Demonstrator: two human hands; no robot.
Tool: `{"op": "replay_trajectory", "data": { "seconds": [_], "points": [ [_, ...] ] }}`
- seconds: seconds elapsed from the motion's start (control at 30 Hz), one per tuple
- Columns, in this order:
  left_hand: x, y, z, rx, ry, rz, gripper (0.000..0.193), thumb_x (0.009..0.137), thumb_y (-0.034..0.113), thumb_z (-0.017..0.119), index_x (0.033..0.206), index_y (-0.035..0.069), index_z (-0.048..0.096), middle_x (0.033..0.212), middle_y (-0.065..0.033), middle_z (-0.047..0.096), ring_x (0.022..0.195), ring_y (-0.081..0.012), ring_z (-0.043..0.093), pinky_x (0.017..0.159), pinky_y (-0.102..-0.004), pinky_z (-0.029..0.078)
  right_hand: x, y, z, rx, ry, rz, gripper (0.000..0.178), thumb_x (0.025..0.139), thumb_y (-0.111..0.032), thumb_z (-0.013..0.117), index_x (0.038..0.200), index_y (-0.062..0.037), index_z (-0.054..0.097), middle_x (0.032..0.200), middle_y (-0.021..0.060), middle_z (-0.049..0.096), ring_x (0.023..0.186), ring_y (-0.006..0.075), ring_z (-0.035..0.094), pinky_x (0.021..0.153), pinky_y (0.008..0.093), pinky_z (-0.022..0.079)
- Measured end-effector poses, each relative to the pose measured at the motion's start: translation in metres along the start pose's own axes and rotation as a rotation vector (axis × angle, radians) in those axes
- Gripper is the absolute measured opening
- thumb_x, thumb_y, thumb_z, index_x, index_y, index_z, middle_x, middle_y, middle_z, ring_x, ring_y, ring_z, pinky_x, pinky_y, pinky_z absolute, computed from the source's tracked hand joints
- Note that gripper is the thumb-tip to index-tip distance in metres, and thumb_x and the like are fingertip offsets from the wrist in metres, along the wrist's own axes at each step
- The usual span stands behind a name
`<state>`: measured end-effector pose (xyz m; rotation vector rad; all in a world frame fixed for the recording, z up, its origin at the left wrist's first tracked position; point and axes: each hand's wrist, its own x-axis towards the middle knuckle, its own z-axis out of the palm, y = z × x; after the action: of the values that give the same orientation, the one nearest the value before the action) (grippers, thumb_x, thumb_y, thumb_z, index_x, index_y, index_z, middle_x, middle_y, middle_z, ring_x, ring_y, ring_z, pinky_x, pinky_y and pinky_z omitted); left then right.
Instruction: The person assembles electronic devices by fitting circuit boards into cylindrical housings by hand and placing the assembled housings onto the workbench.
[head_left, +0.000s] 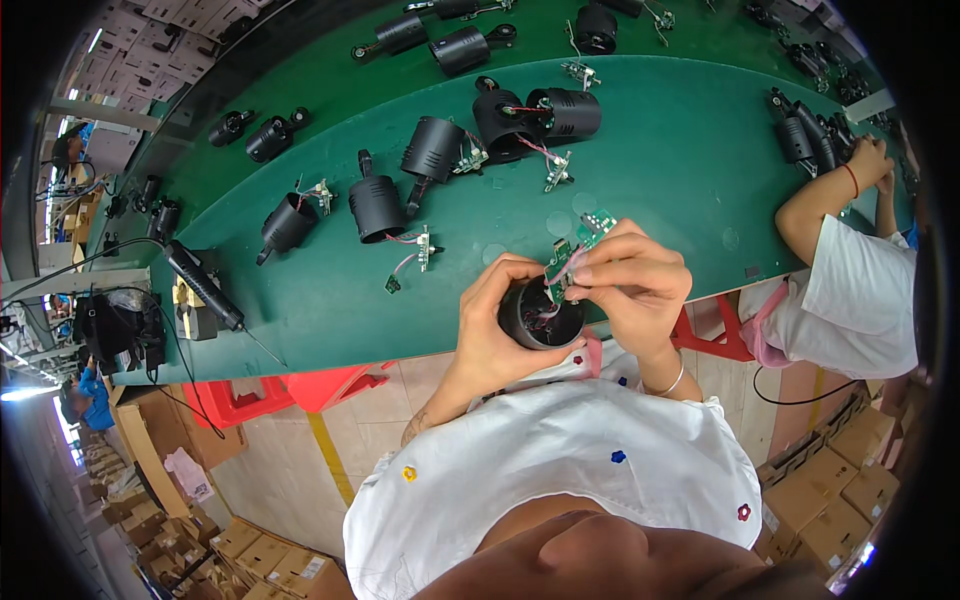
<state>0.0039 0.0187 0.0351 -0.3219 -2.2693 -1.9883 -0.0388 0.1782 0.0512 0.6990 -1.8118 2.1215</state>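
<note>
My left hand point(487, 325) is wrapped round a black cylindrical housing point(513, 318), whose open end faces up toward me. Over that opening, my right hand point(632, 285) pinches a green circuit board point(561, 272) between thumb and fingers. Pinkish wires run from the board down into the housing. A second green board piece point(597, 226) sticks out beyond my right fingertips; whether the two are joined is hidden by the fingers. Just past my hands on the bench lies another black housing point(376, 208) with a small board point(424, 248) hanging out on wires.
On the green bench point(660, 190) stand several more black housings point(433, 150) with wired boards. An electric screwdriver point(203, 287) rests at the left on a stand. A co-worker's arm point(830, 205) reaches over black parts at the right. Red stools point(240, 400) stand below the bench edge.
</note>
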Motion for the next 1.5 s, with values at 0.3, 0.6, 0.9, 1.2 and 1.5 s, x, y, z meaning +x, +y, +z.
{"op": "replay_trajectory", "data": {
  "seconds": [0.3, 0.6, 0.9, 1.2, 1.5],
  "points": [
    [-0.005, 0.007, 0.008, 0.081, 0.034, 0.056, 0.061, 0.052, 0.007, 0.080, 0.107, -0.002, 0.055, 0.091, -0.0102, 0.063, 0.073, -0.0197, 0.057, 0.069, -0.0291, 0.049, -0.001, 0.000, 0.005, -0.101, -0.083, -0.140, 0.023, 0.062, 0.010, 0.069, 0.079, -0.0045, 0.075, 0.083, 0.0056, 0.071, 0.071, 0.0158, 0.056, 0.068, 0.0251, 0.049],
    [-0.002, 0.008, 0.015, 0.086, 0.201, -0.001, 0.054, 0.051, 0.005, 0.077, 0.100, 0.000, 0.057, 0.086, -0.0098, 0.061, 0.070, -0.0214, 0.056, 0.065, -0.0304, 0.049, 0.003, -0.004, 0.004, -0.170, -0.197, -0.107, 0.021, 0.062, 0.008, 0.068, 0.076, -0.0058, 0.076, 0.080, 0.0029, 0.071, 0.068, 0.0150, 0.052, 0.065, 0.0237, 0.047],
    [0.001, 0.009, 0.015, 0.175, 0.247, 0.072, 0.053, 0.050, 0.004, 0.077, 0.099, 0.002, 0.058, 0.087, -0.0092, 0.061, 0.073, -0.0226, 0.055, 0.066, -0.0316, 0.048, 0.004, -0.004, 0.004, -0.124, -0.230, -0.047, 0.019, 0.062, 0.007, 0.068, 0.074, -0.0058, 0.076, 0.077, 0.0017, 0.071, 0.066, 0.0138, 0.050, 0.062, 0.0223, 0.043],
    [0.004, 0.002, 0.017, 0.214, 0.298, 0.163, 0.052, 0.050, 0.004, 0.076, 0.099, 0.002, 0.058, 0.087, -0.0090, 0.060, 0.073, -0.0241, 0.054, 0.067, -0.0330, 0.047, 0.000, -0.010, 0.012, -0.148, -0.209, 0.059, 0.016, 0.062, 0.007, 0.068, 0.072, -0.0050, 0.075, 0.074, 0.0009, 0.070, 0.066, 0.0137, 0.050, 0.063, 0.0245, 0.043],
    [0.008, -0.003, 0.018, 0.392, 0.384, 0.292, 0.047, 0.056, -0.001, 0.071, 0.100, 0.002, 0.057, 0.089, -0.0097, 0.060, 0.073, -0.0214, 0.055, 0.066, -0.0316, 0.048, 0.006, -0.023, 0.022, -0.520, -0.263, -0.066, 0.014, 0.064, 0.004, 0.072, 0.076, -0.0016, 0.072, 0.075, 0.0038, 0.065, 0.067, 0.0163, 0.048, 0.061, 0.0251, 0.041]
  ]
}}
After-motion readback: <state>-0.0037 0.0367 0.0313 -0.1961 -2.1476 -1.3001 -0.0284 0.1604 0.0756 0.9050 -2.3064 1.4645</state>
